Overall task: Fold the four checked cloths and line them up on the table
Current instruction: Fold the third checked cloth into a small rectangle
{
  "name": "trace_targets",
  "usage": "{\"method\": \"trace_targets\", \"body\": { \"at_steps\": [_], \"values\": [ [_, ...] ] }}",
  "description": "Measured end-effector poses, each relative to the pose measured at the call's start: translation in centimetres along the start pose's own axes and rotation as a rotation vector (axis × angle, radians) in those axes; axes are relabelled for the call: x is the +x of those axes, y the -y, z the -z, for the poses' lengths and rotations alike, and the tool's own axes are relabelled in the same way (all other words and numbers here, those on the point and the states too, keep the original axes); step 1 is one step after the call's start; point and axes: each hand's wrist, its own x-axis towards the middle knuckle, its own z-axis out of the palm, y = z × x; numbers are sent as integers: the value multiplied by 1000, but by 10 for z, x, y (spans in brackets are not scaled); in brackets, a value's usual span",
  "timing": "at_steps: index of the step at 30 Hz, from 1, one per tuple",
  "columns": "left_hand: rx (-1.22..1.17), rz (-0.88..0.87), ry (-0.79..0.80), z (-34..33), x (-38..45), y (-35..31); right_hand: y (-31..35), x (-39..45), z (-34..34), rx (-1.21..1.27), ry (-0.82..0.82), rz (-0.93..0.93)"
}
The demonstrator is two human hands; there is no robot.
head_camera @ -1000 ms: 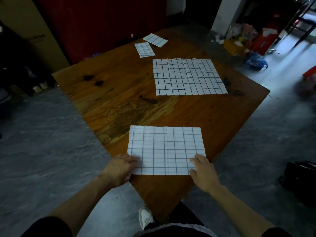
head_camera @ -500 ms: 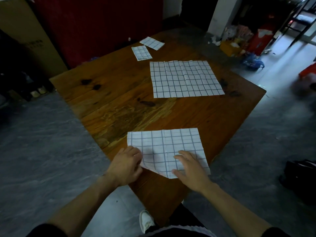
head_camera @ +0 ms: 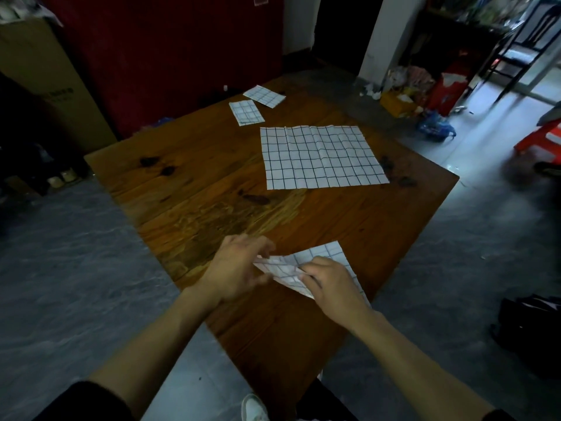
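1. A wooden table fills the centre of the frame, set cornerwise on a grey floor.
2. An unfolded checked cloth lies flat, upper centre right.
3. A half-folded checked cloth sits at the table's lower edge; partly lifted and creased.
4. The left hand has curled fingers at the cloth's left end; the grip is blurred, so I cannot tell whether it holds; the right hand pinches the cloth's near edge.
5. Two small folded cloths lie side by side at the top: one left; one right.
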Motion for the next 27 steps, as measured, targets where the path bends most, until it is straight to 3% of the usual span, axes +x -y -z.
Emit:
{"method": "trace_targets", "body": {
  "at_steps": [7, 13, 27],
  "values": [
    [-15, 75, 57, 19, 23, 29, -22, 10, 41, 130, -71, -30],
    [-104, 76, -33, 43, 12, 28, -33, 22, 69, 197, -213, -72],
    [-315, -62, -325, 112, -40, 5, 3, 24, 87, 235, -355, 133]
  ]
}}
